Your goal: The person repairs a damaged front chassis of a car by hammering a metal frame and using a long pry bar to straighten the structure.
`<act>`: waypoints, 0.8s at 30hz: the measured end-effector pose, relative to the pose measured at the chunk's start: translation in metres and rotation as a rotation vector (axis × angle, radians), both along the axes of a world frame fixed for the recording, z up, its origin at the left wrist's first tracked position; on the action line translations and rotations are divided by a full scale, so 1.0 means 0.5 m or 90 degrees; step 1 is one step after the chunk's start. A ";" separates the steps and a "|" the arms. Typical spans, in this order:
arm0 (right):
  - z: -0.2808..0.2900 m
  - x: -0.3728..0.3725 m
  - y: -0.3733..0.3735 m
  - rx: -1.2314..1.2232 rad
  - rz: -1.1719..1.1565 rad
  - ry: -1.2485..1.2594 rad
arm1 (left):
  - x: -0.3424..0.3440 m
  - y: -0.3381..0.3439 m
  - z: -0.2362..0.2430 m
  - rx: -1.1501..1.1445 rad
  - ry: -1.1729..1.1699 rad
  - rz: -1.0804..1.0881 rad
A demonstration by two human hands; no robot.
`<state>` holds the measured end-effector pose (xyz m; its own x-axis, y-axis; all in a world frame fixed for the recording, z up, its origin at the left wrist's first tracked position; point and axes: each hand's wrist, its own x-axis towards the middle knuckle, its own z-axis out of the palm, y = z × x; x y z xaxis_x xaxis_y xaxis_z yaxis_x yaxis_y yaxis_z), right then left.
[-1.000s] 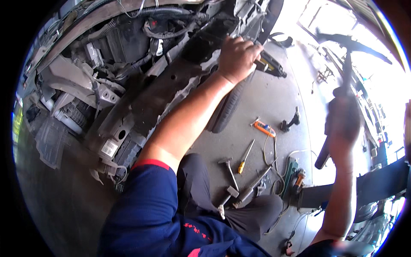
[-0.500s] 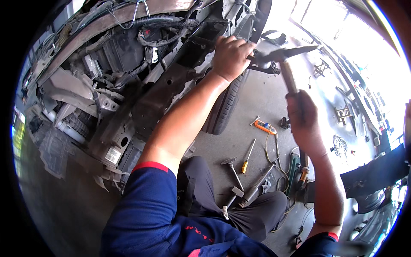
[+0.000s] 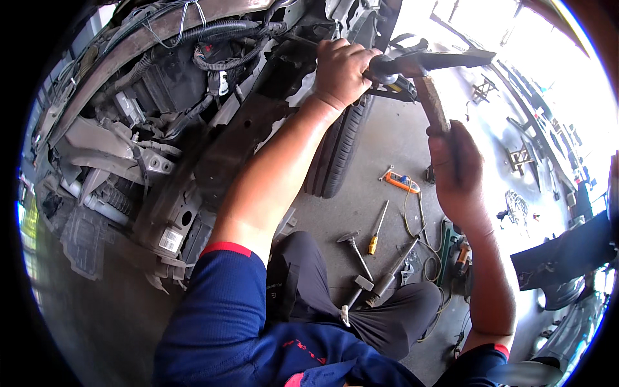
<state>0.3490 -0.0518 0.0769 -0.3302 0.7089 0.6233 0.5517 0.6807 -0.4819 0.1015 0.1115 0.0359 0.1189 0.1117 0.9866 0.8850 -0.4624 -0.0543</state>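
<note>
Here the right hand (image 3: pixel 456 169) is clenching the worn wooden handle of a dark-headed hammer (image 3: pixel 431 84), whose head is lying up against the black tool (image 3: pixel 393 72) that the left hand (image 3: pixel 342 68) is gripping with fingers wrapped tight; most of that tool is hiding inside the fist, so its kind is hard to make out. Both are sitting at the exposed front of a stripped car body (image 3: pixel 193 129), beside a black tyre (image 3: pixel 342 148). On the grey concrete floor (image 3: pixel 374 193) a yellow-handled screwdriver (image 3: pixel 377 227) and two small hammers (image 3: pixel 354 258) are lying near the knees. The glare at right is washing out detail.
</note>
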 end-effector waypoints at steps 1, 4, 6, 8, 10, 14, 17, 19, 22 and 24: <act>-0.001 -0.001 0.001 -0.002 -0.001 -0.002 | 0.009 -0.015 0.001 0.008 -0.018 -0.031; -0.008 -0.009 0.006 -0.049 -0.007 -0.023 | 0.025 -0.037 -0.019 0.003 -0.031 -0.080; -0.013 -0.014 0.009 -0.063 -0.013 -0.027 | 0.012 -0.037 -0.021 0.023 -0.008 -0.077; -0.022 -0.018 0.008 -0.059 0.000 -0.022 | -0.004 -0.036 -0.023 0.022 -0.024 -0.108; -0.030 -0.022 0.009 -0.052 0.007 -0.016 | -0.013 -0.038 -0.018 0.025 -0.041 -0.146; -0.042 -0.037 0.009 -0.047 0.024 -0.035 | -0.022 -0.029 -0.024 -0.003 -0.038 -0.138; -0.039 -0.042 -0.003 -0.051 0.015 -0.045 | -0.019 -0.022 -0.028 0.039 -0.027 -0.112; -0.043 -0.045 -0.012 -0.038 0.009 -0.037 | -0.023 -0.033 -0.032 0.046 -0.025 -0.113; -0.052 -0.047 -0.018 -0.018 0.005 -0.007 | -0.023 -0.036 -0.033 0.044 -0.025 -0.117; -0.046 -0.046 -0.012 -0.027 -0.017 -0.081 | -0.023 -0.037 -0.034 0.034 -0.027 -0.117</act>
<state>0.3259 -0.0579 0.0538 -0.3851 0.7432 0.5472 0.6275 0.6456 -0.4352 0.0900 0.0928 0.0188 0.0904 0.0394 0.9951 0.7877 -0.6142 -0.0473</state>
